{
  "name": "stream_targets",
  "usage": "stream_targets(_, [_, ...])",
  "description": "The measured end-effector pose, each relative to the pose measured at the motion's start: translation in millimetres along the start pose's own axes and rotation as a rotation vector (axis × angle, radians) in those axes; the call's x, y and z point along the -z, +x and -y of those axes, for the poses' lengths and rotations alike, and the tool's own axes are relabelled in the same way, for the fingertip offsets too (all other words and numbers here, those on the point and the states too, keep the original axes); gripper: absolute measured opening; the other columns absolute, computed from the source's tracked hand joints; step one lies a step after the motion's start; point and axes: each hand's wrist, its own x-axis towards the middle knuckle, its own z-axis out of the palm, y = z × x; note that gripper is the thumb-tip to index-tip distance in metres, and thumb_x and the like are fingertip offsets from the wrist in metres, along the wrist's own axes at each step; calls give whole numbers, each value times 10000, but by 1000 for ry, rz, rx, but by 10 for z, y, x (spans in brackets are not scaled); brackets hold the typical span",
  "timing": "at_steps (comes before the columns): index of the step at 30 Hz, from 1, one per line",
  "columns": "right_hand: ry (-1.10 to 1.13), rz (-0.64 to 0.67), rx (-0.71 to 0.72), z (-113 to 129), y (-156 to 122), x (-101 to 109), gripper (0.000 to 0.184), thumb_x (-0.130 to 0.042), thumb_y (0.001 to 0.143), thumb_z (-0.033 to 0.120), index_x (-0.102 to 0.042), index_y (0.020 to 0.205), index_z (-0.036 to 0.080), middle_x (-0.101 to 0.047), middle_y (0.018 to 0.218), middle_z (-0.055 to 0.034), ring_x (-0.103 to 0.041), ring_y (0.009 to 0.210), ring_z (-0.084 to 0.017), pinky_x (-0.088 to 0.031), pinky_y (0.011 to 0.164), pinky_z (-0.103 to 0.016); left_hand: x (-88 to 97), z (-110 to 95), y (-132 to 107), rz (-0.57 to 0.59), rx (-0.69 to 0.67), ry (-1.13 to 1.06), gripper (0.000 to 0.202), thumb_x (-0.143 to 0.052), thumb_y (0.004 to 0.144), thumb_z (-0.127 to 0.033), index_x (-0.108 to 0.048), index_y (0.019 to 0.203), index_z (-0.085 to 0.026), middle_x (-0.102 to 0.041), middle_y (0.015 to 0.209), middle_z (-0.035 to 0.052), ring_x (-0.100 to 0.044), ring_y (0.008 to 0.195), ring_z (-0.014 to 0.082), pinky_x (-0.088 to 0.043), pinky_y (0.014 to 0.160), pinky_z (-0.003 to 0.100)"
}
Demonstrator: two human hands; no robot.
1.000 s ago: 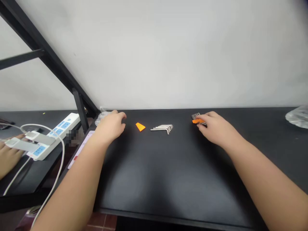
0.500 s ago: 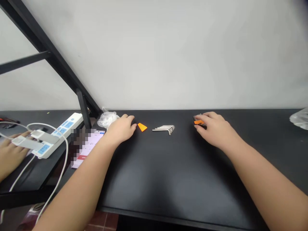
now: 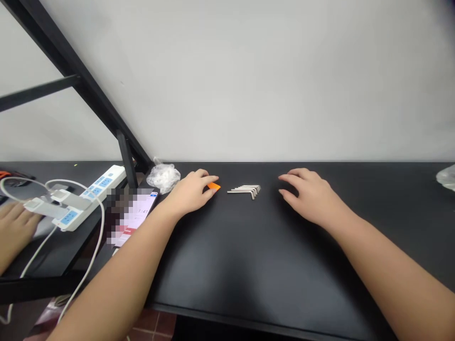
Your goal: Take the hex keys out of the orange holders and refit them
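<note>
An orange wedge-shaped piece [image 3: 214, 186] lies on the black table, partly covered by my left hand [image 3: 192, 192]. The thumb and forefinger close on it from either side. Just to the right, several silver L-shaped hex keys [image 3: 245, 189] lie side by side, long arms pointing left and short bent ends at the right. Beyond them my right hand [image 3: 309, 195] hovers over the table, thumb and fingers apart, with nothing visible between them. The orange piece with dark and metallic parts seen there earlier is not visible now.
A crumpled clear plastic bag [image 3: 163, 177] lies behind my left wrist. A phone [image 3: 137, 218] and a white power strip [image 3: 97, 194] with cables are at the left, beside another person's hand [image 3: 16, 227]. More clear plastic [image 3: 447, 177] is at the far right.
My left hand has moved right onto the orange wedge. My right hand has opened, and the orange piece with metallic parts no longer shows at its fingers. The hex keys stay put.
</note>
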Motion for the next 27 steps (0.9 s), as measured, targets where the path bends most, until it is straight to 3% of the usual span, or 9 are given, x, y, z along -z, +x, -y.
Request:
stream_targets(7, [-7, -51, 102, 163, -1, -1, 363, -528, 964, 348, -698, 1257, 219, -609, 1316, -141, -557, 1198, -344, -391, 1067, -556, 10, 30, 23, 45, -71, -52, 319, -543, 974, -352, -720, 1234, -298, -639, 1246, 55, -601, 1139, 243, -494, 1012, 371])
stream_targets(12, [112, -37, 244, 423, -31, 24, 280, -515, 990, 278, -743, 1144, 227, -641, 1191, -122, -587, 1074, -286, -456, 960, -457, 60, 60, 5, 86, -30, -139, 385, -638, 856, -264, -678, 1239, -269, -623, 1278, 56, -602, 1152, 236, -504, 1011, 351])
stream_targets(15, [120, 8, 298, 608, -71, 14, 304, -513, 1014, 308, -716, 1227, 233, -640, 1182, -126, -576, 1037, -277, -453, 933, -452, 64, 49, -4, 94, 39, -161, 453, -680, 808, -287, -646, 1259, -258, -614, 1277, 68, -621, 1104, 238, -527, 959, 350])
stream_targets(20, [55, 13, 311, 775, -109, 8, 402, -538, 1013, 435, -653, 1340, 232, -604, 1309, -159, -511, 1168, -346, -424, 961, -512, 57, 14, 4, 84, 104, -173, 441, -681, 806, -303, -632, 1242, -251, -644, 1191, 70, -628, 1060, 241, -530, 917, 355])
stream_targets(24, [57, -13, 318, 755, -107, 38, 273, -528, 1012, 322, -727, 1166, 217, -621, 1286, -146, -509, 1189, -338, -427, 964, -492, 85, -63, -19, 117, 92, -224, 456, -698, 768, -289, -627, 1217, -252, -635, 1180, 62, -642, 983, 220, -545, 849, 336])
stream_targets(27, [80, -7, 309, 723, -93, 51, 216, -529, 994, 251, -738, 1008, 199, -647, 1178, -134, -552, 1083, -308, -452, 903, -450, 102, -104, -29, 153, 96, -263, 444, -690, 773, -279, -635, 1212, -236, -635, 1191, 69, -653, 898, 200, -547, 793, 321])
